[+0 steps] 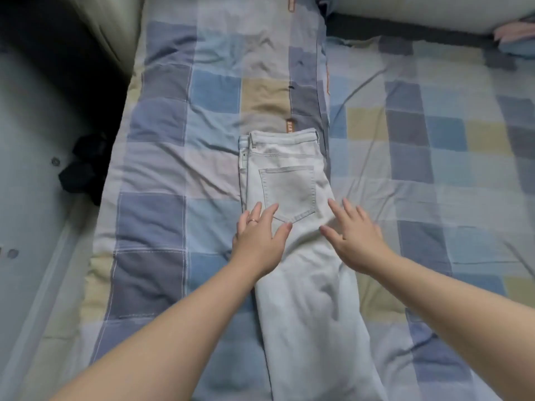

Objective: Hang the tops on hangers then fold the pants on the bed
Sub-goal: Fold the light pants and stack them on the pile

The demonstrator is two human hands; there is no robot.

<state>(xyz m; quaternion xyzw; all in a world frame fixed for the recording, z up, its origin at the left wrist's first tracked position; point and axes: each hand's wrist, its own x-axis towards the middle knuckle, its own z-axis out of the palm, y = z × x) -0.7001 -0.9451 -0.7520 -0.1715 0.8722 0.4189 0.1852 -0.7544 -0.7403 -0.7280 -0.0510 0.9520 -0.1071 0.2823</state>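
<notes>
Both hands, the left hand (258, 241) and right hand (354, 237), lie spread flat on the pants (292, 192). The waistband points to 12 o'clock. A crooked push could wrinkle them on the bed (162, 117).

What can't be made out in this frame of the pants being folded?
Head view only:
Pants: leg ends cut off by the bottom edge.
Dark object left of the bed: too dim to identify.
Orange label on the quilt: print too small.
Pink and blue cloth, top right: cut off by the frame edge.
</notes>
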